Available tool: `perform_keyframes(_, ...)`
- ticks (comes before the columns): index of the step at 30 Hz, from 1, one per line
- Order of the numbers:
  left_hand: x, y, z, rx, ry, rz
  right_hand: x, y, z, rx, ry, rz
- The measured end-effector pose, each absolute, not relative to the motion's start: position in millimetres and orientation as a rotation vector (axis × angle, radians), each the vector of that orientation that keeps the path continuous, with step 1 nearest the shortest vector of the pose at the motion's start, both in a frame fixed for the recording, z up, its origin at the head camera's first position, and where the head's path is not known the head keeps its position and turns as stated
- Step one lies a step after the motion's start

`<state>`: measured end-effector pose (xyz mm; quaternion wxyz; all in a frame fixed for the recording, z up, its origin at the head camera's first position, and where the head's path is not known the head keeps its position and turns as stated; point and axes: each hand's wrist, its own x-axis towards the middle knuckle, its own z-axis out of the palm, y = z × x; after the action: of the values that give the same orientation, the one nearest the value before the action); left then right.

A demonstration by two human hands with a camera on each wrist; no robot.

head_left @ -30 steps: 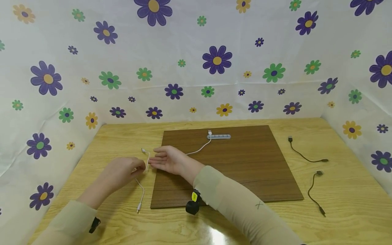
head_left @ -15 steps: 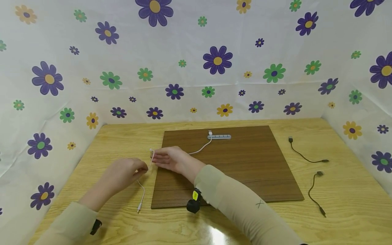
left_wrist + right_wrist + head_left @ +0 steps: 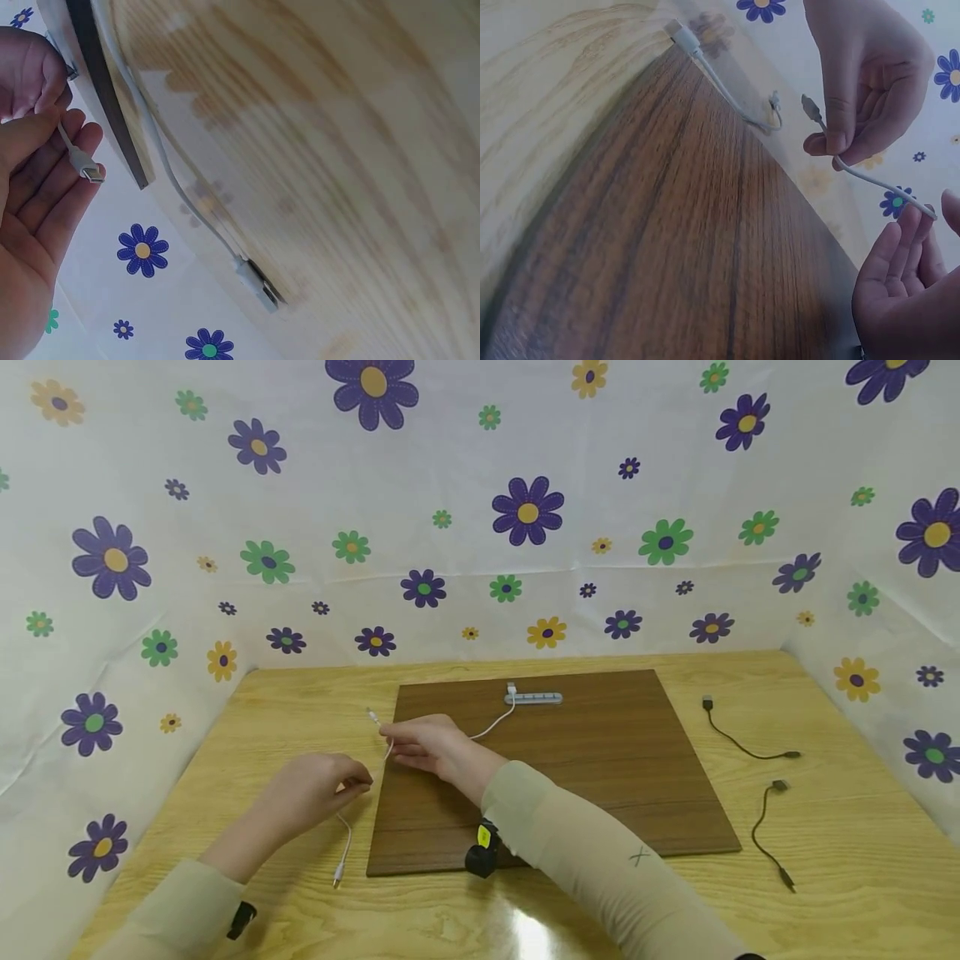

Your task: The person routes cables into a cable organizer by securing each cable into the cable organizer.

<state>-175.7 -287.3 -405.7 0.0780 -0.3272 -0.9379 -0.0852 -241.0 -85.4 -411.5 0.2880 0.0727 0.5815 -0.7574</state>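
Observation:
My left hand (image 3: 315, 789) pinches a thin white charging cable (image 3: 885, 186) between thumb and fingertips; one plug (image 3: 86, 165) pokes out over its fingers in the left wrist view. The right hand (image 3: 435, 747), over the left edge of a dark brown board (image 3: 585, 777), holds the same cable near its other end, whose plug (image 3: 372, 716) points up and away past the fingertips. A second white cable (image 3: 347, 843) lies on the table beneath the left hand, partly hidden by it.
On the board's far side sits a pale cable clip strip (image 3: 536, 698); a third white cable (image 3: 495, 725) runs from it behind the right hand. Two black cables (image 3: 742, 747) lie on the table right of the board. Flowered cloth (image 3: 450, 552) surrounds the table's back and sides.
The left hand has moved slightly right, bringing the cable to the right hand. The right hand's fingers have closed on the cable near its plug.

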Motion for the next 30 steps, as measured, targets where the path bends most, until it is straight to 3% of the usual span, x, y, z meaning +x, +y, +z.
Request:
perform_keyframes(8,-178.8,-285.4,-406.5,-0.893,-2.945,-0.442,-242.7,-77.6,-410.9,0.142,1.608,-2.011)
perform_keyframes(22,-188.1,-289.7,-410.0,-0.465,-3.115,-1.632,-251.9,-60.7,-405.8,0.161,1.601,-2.042)
perform_keyframes(30,-190.4,-282.9,-410.5,-0.426,-3.026,-1.993,-254.6,-50.9,-399.4,0.179,1.634,-2.023)
